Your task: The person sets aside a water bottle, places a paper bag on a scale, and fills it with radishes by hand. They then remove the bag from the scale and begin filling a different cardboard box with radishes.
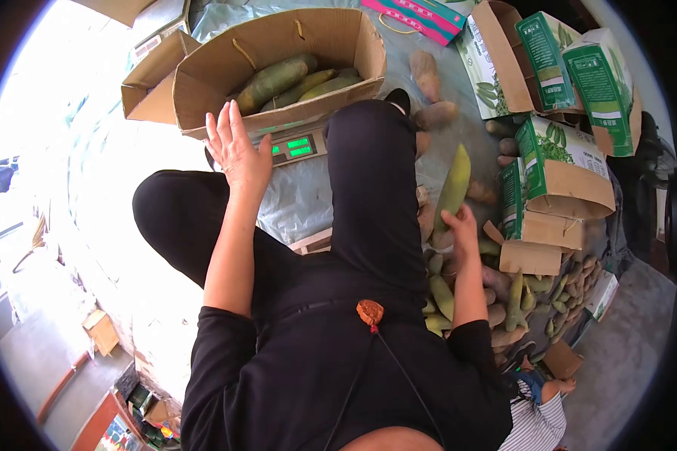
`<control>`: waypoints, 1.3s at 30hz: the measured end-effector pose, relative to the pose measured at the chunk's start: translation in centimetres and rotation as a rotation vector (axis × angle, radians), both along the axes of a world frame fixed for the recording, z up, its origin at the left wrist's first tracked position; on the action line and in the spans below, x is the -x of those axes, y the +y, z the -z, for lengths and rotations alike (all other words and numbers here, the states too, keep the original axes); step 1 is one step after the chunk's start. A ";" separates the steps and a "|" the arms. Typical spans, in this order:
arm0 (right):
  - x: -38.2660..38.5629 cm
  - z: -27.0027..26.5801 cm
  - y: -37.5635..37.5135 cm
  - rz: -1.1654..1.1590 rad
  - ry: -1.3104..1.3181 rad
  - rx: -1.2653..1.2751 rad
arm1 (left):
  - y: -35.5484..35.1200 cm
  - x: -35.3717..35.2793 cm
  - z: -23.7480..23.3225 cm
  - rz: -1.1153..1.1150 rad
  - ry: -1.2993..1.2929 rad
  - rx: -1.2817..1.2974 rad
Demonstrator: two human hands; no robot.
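Note:
My left hand (241, 154) has its fingers spread at the near left side of an open cardboard box (203, 79), with the fingertips close to its wall. Several green radishes (278, 81) lie inside that box. The box rests on a scale whose green display (299, 146) is lit. On the right, my right hand (460, 225) grips the lower end of a long green radish (453, 184), which points away from me above the pile. Part of the scale is hidden behind my left hand and the box.
Loose radishes (444, 297) are piled at my right. Green-and-white cartons (572, 177) stand beyond them. A pink and teal box (421, 16) lies at the top. At the lower right is another person in a striped top (538, 421).

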State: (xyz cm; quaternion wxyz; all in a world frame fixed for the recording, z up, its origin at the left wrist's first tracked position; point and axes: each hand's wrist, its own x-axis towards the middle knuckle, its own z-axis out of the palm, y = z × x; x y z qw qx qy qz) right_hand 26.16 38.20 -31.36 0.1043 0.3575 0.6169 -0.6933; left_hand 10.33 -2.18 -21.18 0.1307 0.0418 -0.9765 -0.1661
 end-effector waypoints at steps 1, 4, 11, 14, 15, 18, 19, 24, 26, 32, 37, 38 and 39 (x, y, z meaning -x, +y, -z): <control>1.8 -0.7 0.2 -0.027 0.082 -0.039 | 0.0 0.0 -0.1 0.002 -0.001 -0.002; 8.2 -6.4 -0.5 -0.198 0.263 -0.204 | 0.2 -0.1 -0.4 -0.004 -0.001 0.015; 20.2 -17.2 -6.2 -0.557 0.702 -0.356 | 0.2 -0.1 -0.6 -0.016 -0.015 0.036; 23.8 -19.1 -9.7 -0.712 0.798 -0.363 | 0.0 -0.1 -0.6 -0.005 -0.007 0.028; 24.7 -19.4 -11.0 -0.753 0.842 -0.448 | 0.0 -0.1 -0.6 -0.002 -0.007 0.028; 26.4 -20.3 -14.5 -0.934 0.805 -0.653 | 0.0 -0.2 -0.8 0.007 -0.010 0.031; 26.9 -20.2 -15.2 -0.930 0.806 -0.655 | 0.0 -0.2 -0.7 0.005 -0.020 0.025; 27.1 -20.0 -17.1 -0.952 0.795 -0.792 | -0.3 -0.3 -0.7 -0.001 -0.028 0.024; 26.9 -19.3 -16.8 -0.941 0.801 -0.805 | -0.1 -0.3 -1.2 -0.002 -0.126 0.078; 27.1 -15.2 -13.6 -0.768 0.791 -0.789 | 2.3 -1.8 -6.1 0.099 -0.189 0.163; 27.8 -14.9 -12.4 -0.666 0.739 -0.657 | 9.1 -5.5 -17.5 0.957 -0.211 0.164; 27.7 -15.0 -12.4 -0.679 0.714 -0.648 | 10.5 -6.3 -18.5 1.072 -0.060 0.191; 27.8 -14.6 -12.5 -0.653 0.753 -0.643 | 12.2 -7.4 -20.4 1.154 -0.109 0.149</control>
